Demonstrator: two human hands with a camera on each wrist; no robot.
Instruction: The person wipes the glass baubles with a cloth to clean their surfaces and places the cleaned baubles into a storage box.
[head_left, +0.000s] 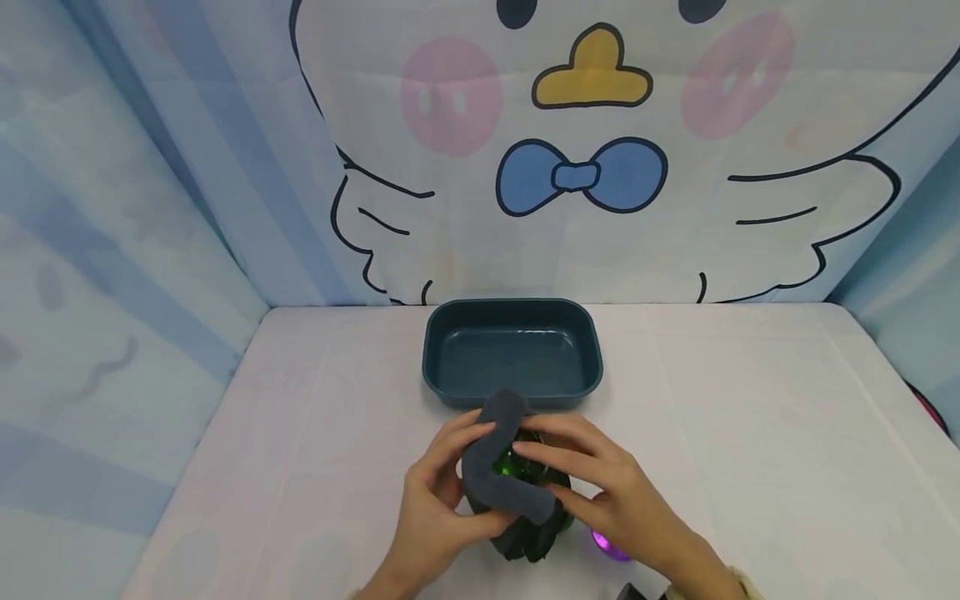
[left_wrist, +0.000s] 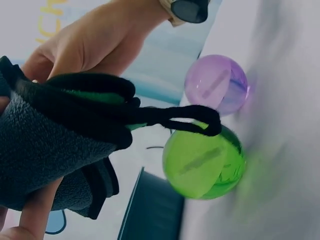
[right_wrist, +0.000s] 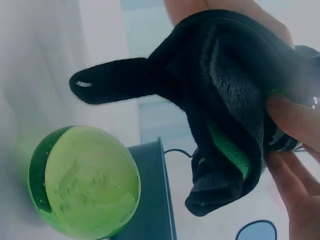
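A dark grey fleece cloth (head_left: 504,487) with black edging is bunched between both hands in front of the box. My left hand (head_left: 431,508) grips its left side, thumb low and fingers near the top. Inside its folds shows a glossy green object (head_left: 517,465), mostly hidden, so its full shape is unclear. My right hand (head_left: 607,487) holds this object from the right with bent fingers. A black loop (left_wrist: 187,119) hangs from the cloth above the table. Below are a clear green ball (right_wrist: 90,182) and a purple ball (left_wrist: 216,84), both resting on the table.
Just beyond the hands stands a dark teal rectangular box (head_left: 513,304), its inside visible. The pale cloth-covered table (head_left: 337,400) meets a printed curtain (head_left: 457,225) at the back. A small dark item (head_left: 632,592) shows at the bottom edge near my right wrist.
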